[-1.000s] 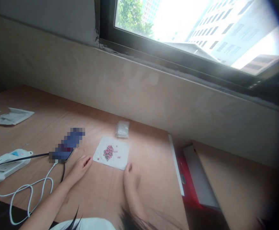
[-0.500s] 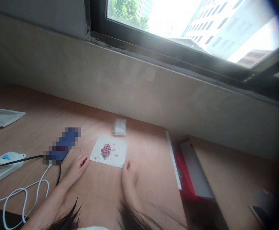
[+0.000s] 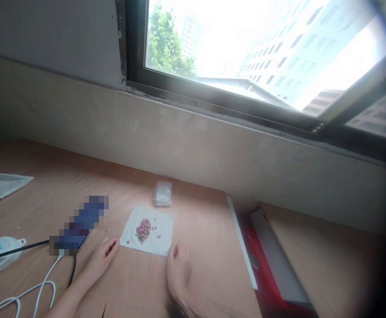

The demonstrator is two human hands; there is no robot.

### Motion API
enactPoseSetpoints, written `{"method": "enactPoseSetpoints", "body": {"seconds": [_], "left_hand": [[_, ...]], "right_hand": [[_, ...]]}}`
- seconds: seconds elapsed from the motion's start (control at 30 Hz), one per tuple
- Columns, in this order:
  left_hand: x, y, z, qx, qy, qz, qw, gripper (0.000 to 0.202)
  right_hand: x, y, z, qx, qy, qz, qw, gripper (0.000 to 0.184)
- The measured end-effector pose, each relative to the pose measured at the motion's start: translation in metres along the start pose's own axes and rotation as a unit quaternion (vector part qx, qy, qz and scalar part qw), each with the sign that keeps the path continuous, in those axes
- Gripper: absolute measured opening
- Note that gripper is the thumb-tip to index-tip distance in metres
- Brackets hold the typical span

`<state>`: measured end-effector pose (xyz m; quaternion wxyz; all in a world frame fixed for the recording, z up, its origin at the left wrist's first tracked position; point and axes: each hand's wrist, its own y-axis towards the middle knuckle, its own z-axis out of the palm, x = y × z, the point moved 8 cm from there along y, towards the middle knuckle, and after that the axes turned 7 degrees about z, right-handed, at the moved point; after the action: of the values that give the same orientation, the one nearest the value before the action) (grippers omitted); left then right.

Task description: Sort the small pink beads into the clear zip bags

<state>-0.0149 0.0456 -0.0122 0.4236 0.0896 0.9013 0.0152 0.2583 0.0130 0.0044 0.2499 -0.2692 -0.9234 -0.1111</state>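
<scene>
A white square sheet (image 3: 162, 245) lies flat on the wooden table. On it is a small heap of pink beads (image 3: 144, 229), mixed with some darker bits, and several loose beads lie apart from the heap. My left hand (image 3: 104, 255) rests on the table at the sheet's left corner, fingers curled in loosely around a hollow. At the lower right corner is my right hand (image 3: 178, 267), also curled in a loose fist, its thumb side close to the sheet's edge. Nothing shows in either hand; whether they touch the sheet is hard to tell.
A clear plastic packet (image 3: 162, 194) lies behind the sheet. To the left are a phone (image 3: 80, 227) with cables, a white power strip (image 3: 0, 258) and a torn white wrapper (image 3: 5, 186). A red folder (image 3: 262, 269) stands in the gap beyond the table's right edge.
The camera view has tilted up, so the table and everything on it sit lower in the picture. Both hands keep their places beside the sheet.
</scene>
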Motion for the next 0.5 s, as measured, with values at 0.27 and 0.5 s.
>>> {"method": "enactPoseSetpoints", "body": {"seconds": [0.27,0.5], "left_hand": [[-0.002,-0.001,-0.002,-0.021,0.004,-0.004,1.0,0.029],[-0.006,0.001,-0.004,-0.024,-0.005,-0.003,1.0,0.029]], "right_hand": [[-0.005,0.003,0.005,0.01,-0.019,0.017,1.0,0.03],[-0.009,0.005,0.01,0.023,-0.018,0.028,0.999,0.031]]}}
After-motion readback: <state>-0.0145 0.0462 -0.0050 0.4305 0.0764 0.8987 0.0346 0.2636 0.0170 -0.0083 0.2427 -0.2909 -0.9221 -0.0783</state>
